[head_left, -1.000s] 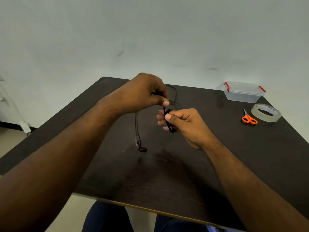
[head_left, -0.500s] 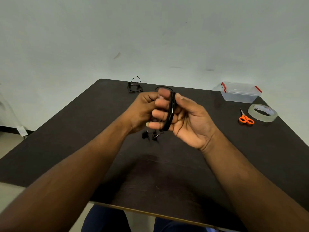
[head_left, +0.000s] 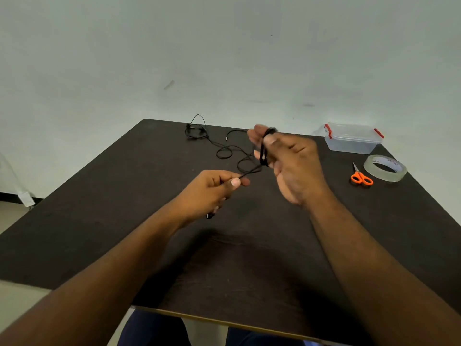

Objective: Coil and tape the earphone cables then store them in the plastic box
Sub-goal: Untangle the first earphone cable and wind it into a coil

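My one head camera looks forward and down over my forearms, across the worktop (head_left: 99,221) to the wall (head_left: 224,46).

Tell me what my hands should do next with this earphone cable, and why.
Probably bring the left hand up for another wrap: the coil sits around the right hand fingers, while a loose tail runs to the left pinch.

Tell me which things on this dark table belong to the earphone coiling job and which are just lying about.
Part of the job:
black earphone cable wound on the right hand, pinched by the left hand
second black earphone cable
clear tape roll
orange-handled scissors
clear plastic box with red clips

Lying about:
nothing visible
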Motion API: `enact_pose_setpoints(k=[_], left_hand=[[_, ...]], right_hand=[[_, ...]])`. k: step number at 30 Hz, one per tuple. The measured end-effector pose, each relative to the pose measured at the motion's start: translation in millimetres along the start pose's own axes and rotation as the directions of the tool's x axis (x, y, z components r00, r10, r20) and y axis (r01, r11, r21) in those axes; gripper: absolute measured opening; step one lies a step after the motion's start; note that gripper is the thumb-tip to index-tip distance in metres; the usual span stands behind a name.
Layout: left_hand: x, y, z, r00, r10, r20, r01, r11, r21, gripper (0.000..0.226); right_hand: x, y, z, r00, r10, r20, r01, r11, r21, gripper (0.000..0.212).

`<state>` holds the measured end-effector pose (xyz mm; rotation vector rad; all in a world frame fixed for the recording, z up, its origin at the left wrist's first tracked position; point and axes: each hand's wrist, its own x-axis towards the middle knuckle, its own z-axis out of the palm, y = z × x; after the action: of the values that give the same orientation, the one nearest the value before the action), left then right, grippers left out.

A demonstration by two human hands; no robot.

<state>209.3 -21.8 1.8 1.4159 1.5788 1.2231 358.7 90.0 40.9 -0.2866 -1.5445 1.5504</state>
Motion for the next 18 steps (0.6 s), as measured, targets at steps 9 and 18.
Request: enact_pose_setpoints(k=[9, 18], left_hand=[[4, 16, -15, 0.963, 0.271, 0.004, -0.141, 0.488, 0.861, 0.020], [8, 18, -30, 0.764, 0.538, 0.355, -0.491, 0.129, 0.862, 0.008]], right_hand=[[-11, 36, 5, 0.947, 0.073, 0.312, 0.193, 0.648, -0.737, 0.038], [-8, 27, 4, 0.838, 0.483, 0.253, -0.186, 0.689, -0.700, 0.026]])
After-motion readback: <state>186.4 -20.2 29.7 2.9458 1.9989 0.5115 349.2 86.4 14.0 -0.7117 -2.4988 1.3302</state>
